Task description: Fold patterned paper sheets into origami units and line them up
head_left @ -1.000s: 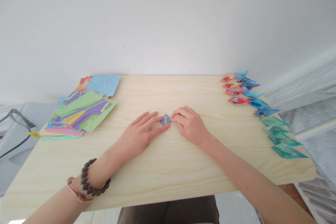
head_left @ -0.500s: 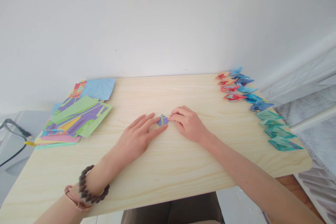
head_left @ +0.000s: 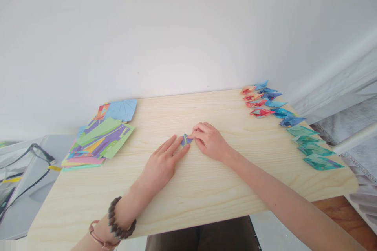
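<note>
A small folded piece of purple and green origami paper (head_left: pixel 185 140) lies on the table between my hands. My left hand (head_left: pixel 161 164) rests low on the tabletop, its thumb and index finger holding the paper from the left and near sides. From the right, my right hand (head_left: pixel 210 141) has its fingers curled in a pinch at the paper's right edge. The fingertips cover part of the paper, so its exact folds are hard to make out.
A pile of patterned paper sheets (head_left: pixel 100 137) sits at the table's left. Along the right edge stand several folded red (head_left: pixel 261 113), blue (head_left: pixel 291 121) and green (head_left: pixel 322 162) paper pieces. Black cables (head_left: pixel 44 153) lie on a grey surface left of the wooden table (head_left: pixel 188 196).
The whole view has shifted slightly, so the table sits differently in frame. My right fingertips now reach a little further over the folded paper; my left hand still holds it.
</note>
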Motion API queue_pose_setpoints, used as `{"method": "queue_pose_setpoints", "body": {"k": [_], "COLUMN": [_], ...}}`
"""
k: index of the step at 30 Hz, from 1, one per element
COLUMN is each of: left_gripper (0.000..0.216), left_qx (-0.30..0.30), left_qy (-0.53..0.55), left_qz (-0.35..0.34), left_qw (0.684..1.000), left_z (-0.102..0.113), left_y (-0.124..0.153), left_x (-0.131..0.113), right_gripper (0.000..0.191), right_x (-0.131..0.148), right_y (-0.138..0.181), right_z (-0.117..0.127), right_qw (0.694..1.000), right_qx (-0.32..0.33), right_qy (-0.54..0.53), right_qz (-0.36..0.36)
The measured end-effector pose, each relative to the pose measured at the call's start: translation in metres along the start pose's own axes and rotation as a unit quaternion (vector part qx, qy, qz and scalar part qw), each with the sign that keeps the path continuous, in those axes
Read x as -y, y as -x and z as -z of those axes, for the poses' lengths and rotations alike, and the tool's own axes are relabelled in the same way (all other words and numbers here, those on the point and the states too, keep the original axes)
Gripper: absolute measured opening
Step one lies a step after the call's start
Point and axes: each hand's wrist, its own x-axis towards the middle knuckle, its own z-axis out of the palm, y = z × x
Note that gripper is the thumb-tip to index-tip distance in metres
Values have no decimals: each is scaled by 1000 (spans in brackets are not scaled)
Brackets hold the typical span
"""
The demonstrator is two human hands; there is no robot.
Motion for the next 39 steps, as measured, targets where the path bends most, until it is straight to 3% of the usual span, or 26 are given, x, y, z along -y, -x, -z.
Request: {"method": "queue_pose_setpoints", "body": {"k": [6, 25, 33, 39], "left_gripper": [69, 69, 41, 40], "left_qx": [6, -27, -58, -55], "left_qy": [69, -51, 8, -22], "left_qz": [6, -25, -7, -21], "left_qw": [998, 998, 998, 998], "left_z": [6, -5, 1, 1], "left_y": [1, -3, -1, -1], "left_x": [10, 4, 6, 3], "right_gripper": [24, 24, 15, 16], "right_x": [-3, 1, 6, 3], "right_y": [4, 4, 6, 5], "right_z": [0, -3, 0, -3], "right_qw": [998, 999, 998, 998], "right_qx": [-23, -25, -39, -33], "right_qy": [-42, -24, -32, -26], "right_qz": [26, 5, -30, -50]}}
